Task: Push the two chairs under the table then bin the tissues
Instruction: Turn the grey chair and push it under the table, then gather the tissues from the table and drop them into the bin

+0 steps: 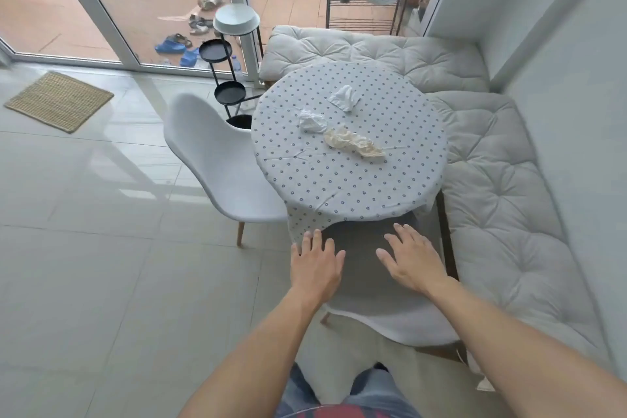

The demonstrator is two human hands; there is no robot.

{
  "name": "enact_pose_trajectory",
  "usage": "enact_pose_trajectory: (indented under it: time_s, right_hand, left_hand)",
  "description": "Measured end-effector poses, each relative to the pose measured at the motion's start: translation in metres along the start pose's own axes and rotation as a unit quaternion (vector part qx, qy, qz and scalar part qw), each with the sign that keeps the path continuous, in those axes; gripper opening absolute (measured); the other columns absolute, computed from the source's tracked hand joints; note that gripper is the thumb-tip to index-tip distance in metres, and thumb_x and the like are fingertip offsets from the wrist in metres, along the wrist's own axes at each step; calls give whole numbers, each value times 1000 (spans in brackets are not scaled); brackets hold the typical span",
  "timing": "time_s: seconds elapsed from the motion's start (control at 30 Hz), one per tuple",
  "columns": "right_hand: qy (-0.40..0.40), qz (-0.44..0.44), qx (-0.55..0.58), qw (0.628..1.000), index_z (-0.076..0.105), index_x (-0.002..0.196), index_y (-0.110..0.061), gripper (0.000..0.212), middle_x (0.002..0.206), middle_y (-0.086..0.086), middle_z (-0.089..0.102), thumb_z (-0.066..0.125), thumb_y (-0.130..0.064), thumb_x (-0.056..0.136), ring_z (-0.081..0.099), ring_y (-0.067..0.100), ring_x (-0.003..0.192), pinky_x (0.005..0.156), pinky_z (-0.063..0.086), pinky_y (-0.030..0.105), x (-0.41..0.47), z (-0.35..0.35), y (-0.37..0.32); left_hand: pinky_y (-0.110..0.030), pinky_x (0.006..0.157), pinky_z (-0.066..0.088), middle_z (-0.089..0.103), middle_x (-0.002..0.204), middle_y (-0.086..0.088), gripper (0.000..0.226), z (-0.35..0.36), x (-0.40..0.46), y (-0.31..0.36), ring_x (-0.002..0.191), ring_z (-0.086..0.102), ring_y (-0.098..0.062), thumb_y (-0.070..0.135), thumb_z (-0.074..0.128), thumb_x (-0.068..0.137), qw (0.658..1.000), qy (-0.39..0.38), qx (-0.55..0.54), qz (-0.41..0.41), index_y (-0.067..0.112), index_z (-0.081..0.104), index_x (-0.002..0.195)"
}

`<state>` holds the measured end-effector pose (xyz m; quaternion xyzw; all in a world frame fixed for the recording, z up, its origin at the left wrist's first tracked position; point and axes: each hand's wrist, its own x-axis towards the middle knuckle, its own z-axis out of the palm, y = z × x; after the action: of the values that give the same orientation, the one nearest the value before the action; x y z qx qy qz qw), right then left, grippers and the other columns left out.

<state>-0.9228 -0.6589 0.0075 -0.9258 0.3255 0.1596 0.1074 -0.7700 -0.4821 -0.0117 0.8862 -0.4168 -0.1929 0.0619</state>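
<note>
Both hands are open with fingers spread, the left hand [317, 266] and right hand [412, 263] over the near chair [373, 309], whose front sits under the table [349, 180] edge. The 2nd chair [220, 159] stands at the table's left, seat partly under. 3 tissues [346, 125] lie on the table.

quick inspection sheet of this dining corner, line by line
surface: round table under a dotted cloth
job's things: three crumpled tissues lie on the table; side chair partly under it; near chair seat partly under it
clutter: nothing seen beyond the tissues
grippers: left hand and right hand open, fingers spread over the near chair, holding nothing
cables: nothing seen
surroundings: cushioned bench, black plant stand, doormat, glass doors, no bin in view
</note>
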Motion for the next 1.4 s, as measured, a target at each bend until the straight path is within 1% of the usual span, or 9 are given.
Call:
enact_pose_trajectory:
  time_s: [0.27,0.6,0.73,0.83,0.97,1.07,1.23,1.33,1.4]
  right_hand:
    - [26,-27,0,999,44,150,-20,61,167,12,30,32,-58,104,23,31,154,124,24,53,60,-42,-104]
    - [32,1,-2,999,44,149,-21,60,166,14,31,33,-57,104,26,33,152,118,31,59,176,-83,-135]
    - [6,51,7,999,43,149,-19,58,165,14,30,36,-55,104,25,36,151,114,34,61,233,-84,-126]
    - [0,130,16,991,41,147,-17,52,162,15,30,44,-45,103,32,41,144,104,44,60,279,-82,-116]
    - [-42,226,66,971,35,147,-18,53,161,17,24,49,-42,102,36,45,138,99,48,59,332,-81,-102]
    - [-29,254,115,960,40,143,-17,52,154,17,30,55,-43,100,37,44,134,95,51,60,363,-75,-93]
    - [6,294,146,945,54,129,-16,43,136,14,47,60,-46,99,45,38,121,86,54,52,395,-65,-91]
    - [58,298,167,938,63,117,-11,23,121,13,55,63,-23,98,51,34,108,80,53,45,400,-58,-88]
    - [79,296,195,932,65,112,-8,19,114,12,58,64,-7,93,53,32,104,72,51,41,399,-55,-88]
  left_hand:
    - [-60,118,26,30,164,-18,52,-96,31,-127,153,21,-37,46,25,107,999,49,20,-7,14,45,144]
    - [-60,118,26,26,167,-16,55,-152,114,-204,154,19,-37,49,22,107,998,48,44,-18,17,40,148]
    - [-59,118,27,27,166,-16,54,-158,173,-208,153,21,-37,49,22,107,998,31,49,7,18,38,149]
    - [-57,118,28,27,167,-15,54,-158,224,-204,153,21,-36,49,24,108,998,7,50,28,18,38,149]
    - [-54,119,28,24,167,-18,53,-149,278,-193,154,19,-37,47,27,108,997,-50,43,33,17,37,150]
    - [-52,121,25,20,168,-18,54,-142,314,-184,155,16,-36,47,28,109,995,-82,28,45,17,33,154]
    - [-54,122,25,14,169,-19,52,-135,378,-166,155,12,-37,44,33,109,988,-120,26,89,17,29,154]
    - [-54,118,33,16,168,-20,50,-134,418,-156,152,19,-39,37,39,109,982,-121,39,139,17,30,153]
    - [-51,111,39,20,166,-20,47,-134,442,-148,146,28,-39,31,44,107,977,-117,52,169,18,32,151]
